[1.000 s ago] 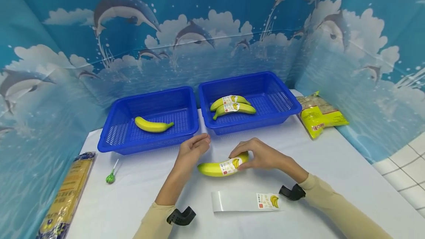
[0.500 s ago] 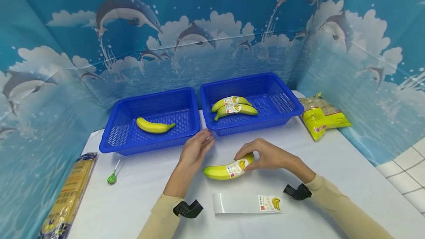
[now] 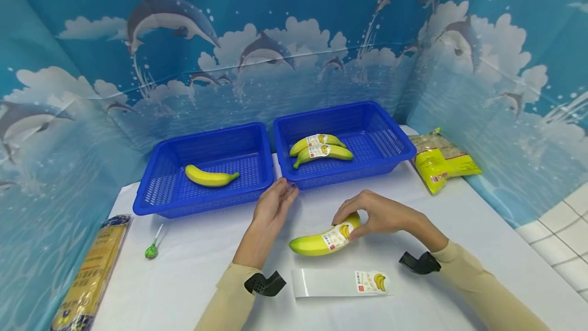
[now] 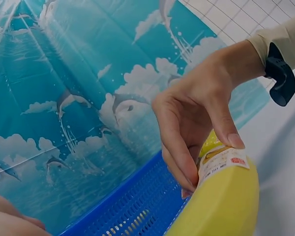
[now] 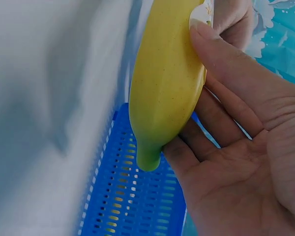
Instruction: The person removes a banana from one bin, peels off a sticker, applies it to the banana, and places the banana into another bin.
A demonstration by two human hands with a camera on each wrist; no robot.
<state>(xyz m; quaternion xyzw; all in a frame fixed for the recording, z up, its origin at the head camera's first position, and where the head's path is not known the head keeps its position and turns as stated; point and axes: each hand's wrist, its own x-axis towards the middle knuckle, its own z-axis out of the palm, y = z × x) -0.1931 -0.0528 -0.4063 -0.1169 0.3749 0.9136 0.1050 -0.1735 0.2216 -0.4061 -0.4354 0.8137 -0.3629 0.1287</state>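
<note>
My right hand [image 3: 381, 213] grips a yellow-green banana [image 3: 312, 244] by its right end, thumb on the near side and fingers on the far side. A white label [image 3: 337, 237] printed with bananas lies across the banana's skin. In the right wrist view the stem end of the banana [image 5: 160, 98] points down past the palm. My left hand [image 3: 270, 213] is left of the banana, apart from it and holding nothing, its fingers loosely bent near the baskets' front edges. Below the banana a clear strip [image 3: 323, 283] bears another banana label [image 3: 371, 282] at its right end.
Behind the hands stand a left blue basket [image 3: 158, 178] with one unlabelled banana [image 3: 210, 176] and a right blue basket [image 3: 390, 160] with two labelled bananas [image 3: 328, 152]. A green lollipop [image 3: 151, 250], a long yellow packet [image 3: 94, 272] and a yellow bag [image 3: 443, 162] lie around them.
My right hand has shifted right and slightly nearer with the banana. The left hand has moved slightly right, and its fingers have straightened somewhat from a tighter curl.
</note>
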